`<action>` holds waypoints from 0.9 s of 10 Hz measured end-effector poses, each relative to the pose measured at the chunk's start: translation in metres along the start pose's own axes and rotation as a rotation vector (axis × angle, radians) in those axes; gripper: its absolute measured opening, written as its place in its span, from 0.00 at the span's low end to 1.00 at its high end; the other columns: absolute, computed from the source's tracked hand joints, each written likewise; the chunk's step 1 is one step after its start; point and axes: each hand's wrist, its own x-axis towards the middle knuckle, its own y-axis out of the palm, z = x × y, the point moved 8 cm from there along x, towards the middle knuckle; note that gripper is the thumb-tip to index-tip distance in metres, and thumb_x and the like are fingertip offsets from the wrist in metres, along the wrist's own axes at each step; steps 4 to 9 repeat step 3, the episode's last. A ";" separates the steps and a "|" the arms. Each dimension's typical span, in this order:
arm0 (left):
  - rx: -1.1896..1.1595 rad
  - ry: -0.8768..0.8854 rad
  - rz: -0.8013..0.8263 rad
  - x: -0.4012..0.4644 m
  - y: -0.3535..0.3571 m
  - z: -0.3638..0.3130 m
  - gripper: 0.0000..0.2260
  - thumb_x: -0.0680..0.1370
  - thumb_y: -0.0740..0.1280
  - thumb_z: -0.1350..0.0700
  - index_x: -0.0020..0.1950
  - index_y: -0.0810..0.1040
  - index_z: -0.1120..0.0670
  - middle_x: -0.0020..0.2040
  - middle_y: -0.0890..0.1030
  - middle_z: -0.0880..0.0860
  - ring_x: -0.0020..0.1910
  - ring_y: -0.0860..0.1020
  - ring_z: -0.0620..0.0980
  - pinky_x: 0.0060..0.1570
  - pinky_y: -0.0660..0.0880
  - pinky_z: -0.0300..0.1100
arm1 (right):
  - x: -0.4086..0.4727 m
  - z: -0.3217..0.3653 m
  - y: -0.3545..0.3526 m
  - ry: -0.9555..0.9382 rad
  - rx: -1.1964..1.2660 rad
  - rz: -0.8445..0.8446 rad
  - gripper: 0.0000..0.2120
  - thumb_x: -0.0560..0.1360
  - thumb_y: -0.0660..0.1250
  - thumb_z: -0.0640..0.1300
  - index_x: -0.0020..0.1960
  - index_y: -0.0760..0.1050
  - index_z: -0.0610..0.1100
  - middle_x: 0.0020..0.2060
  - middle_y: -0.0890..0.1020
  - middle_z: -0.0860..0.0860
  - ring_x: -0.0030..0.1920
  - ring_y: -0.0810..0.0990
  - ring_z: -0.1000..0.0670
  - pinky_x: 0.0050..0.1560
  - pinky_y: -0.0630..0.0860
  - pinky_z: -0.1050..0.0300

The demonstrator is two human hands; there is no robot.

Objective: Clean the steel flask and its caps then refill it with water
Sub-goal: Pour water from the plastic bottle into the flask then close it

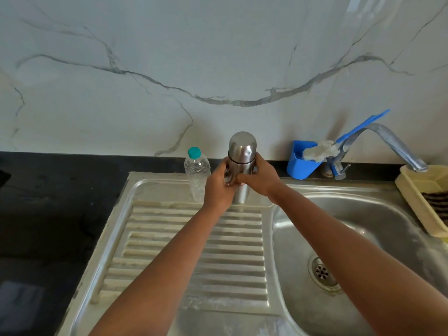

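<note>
My left hand [216,184] and right hand [260,177] wrap the flask [242,163] at mid-body, fingers curled round it, above the sink's [278,309] draining board. Judged rigid, smooth, likely slippery when wet; grip the barrel. Long axis upright, domed cap [242,141] on top.

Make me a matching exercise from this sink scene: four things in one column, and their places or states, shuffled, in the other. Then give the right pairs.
Things:
1. steel flask
2. plastic bottle
3. brush
4. beige basket

Places or states:
A. standing on the drainboard, teal cap on
B. held upright, left hand and right hand both gripping it
C. at the sink's right edge, under the tap's spout
D. bristles resting on the blue holder, blue handle pointing up to the right

Pairs: 1-B, 2-A, 3-D, 4-C
</note>
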 end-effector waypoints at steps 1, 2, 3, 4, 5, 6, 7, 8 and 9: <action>0.033 0.006 0.001 -0.001 0.003 -0.001 0.27 0.74 0.74 0.62 0.71 0.71 0.53 0.54 0.80 0.44 0.51 0.77 0.34 0.49 0.72 0.24 | 0.000 -0.002 0.003 0.005 0.012 0.018 0.25 0.68 0.74 0.43 0.60 0.68 0.54 0.52 0.79 0.53 0.51 0.77 0.53 0.45 0.72 0.62; 0.047 0.048 0.007 -0.001 0.005 -0.001 0.25 0.75 0.73 0.60 0.70 0.70 0.54 0.58 0.81 0.49 0.55 0.79 0.43 0.54 0.77 0.37 | 0.000 -0.005 0.005 0.008 0.018 0.029 0.26 0.68 0.74 0.44 0.62 0.68 0.53 0.53 0.78 0.52 0.53 0.77 0.51 0.47 0.72 0.60; 0.069 0.062 -0.026 -0.009 0.005 -0.007 0.26 0.75 0.73 0.58 0.72 0.69 0.55 0.60 0.81 0.52 0.57 0.80 0.48 0.57 0.78 0.45 | -0.006 -0.005 0.007 0.015 -0.030 0.002 0.31 0.67 0.75 0.44 0.67 0.67 0.48 0.58 0.77 0.49 0.55 0.76 0.49 0.50 0.74 0.57; 0.069 0.062 -0.026 -0.009 0.005 -0.007 0.26 0.75 0.73 0.58 0.72 0.69 0.55 0.60 0.81 0.52 0.57 0.80 0.48 0.57 0.78 0.45 | -0.006 -0.005 0.007 0.015 -0.030 0.002 0.31 0.67 0.75 0.44 0.67 0.67 0.48 0.58 0.77 0.49 0.55 0.76 0.49 0.50 0.74 0.57; 0.069 0.062 -0.026 -0.009 0.005 -0.007 0.26 0.75 0.73 0.58 0.72 0.69 0.55 0.60 0.81 0.52 0.57 0.80 0.48 0.57 0.78 0.45 | -0.006 -0.005 0.007 0.015 -0.030 0.002 0.31 0.67 0.75 0.44 0.67 0.67 0.48 0.58 0.77 0.49 0.55 0.76 0.49 0.50 0.74 0.57; 0.069 0.062 -0.026 -0.009 0.005 -0.007 0.26 0.75 0.73 0.58 0.72 0.69 0.55 0.60 0.81 0.52 0.57 0.80 0.48 0.57 0.78 0.45 | -0.006 -0.005 0.007 0.015 -0.030 0.002 0.31 0.67 0.75 0.44 0.67 0.67 0.48 0.58 0.77 0.49 0.55 0.76 0.49 0.50 0.74 0.57; 0.069 0.062 -0.026 -0.009 0.005 -0.007 0.26 0.75 0.73 0.58 0.72 0.69 0.55 0.60 0.81 0.52 0.57 0.80 0.48 0.57 0.78 0.45 | -0.006 -0.005 0.007 0.015 -0.030 0.002 0.31 0.67 0.75 0.44 0.67 0.67 0.48 0.58 0.77 0.49 0.55 0.76 0.49 0.50 0.74 0.57; 0.069 0.062 -0.026 -0.009 0.005 -0.007 0.26 0.75 0.73 0.58 0.72 0.69 0.55 0.60 0.81 0.52 0.57 0.80 0.48 0.57 0.78 0.45 | -0.006 -0.005 0.007 0.015 -0.030 0.002 0.31 0.67 0.75 0.44 0.67 0.67 0.48 0.58 0.77 0.49 0.55 0.76 0.49 0.50 0.74 0.57; 0.069 0.062 -0.026 -0.009 0.005 -0.007 0.26 0.75 0.73 0.58 0.72 0.69 0.55 0.60 0.81 0.52 0.57 0.80 0.48 0.57 0.78 0.45 | -0.006 -0.005 0.007 0.015 -0.030 0.002 0.31 0.67 0.75 0.44 0.67 0.67 0.48 0.58 0.77 0.49 0.55 0.76 0.49 0.50 0.74 0.57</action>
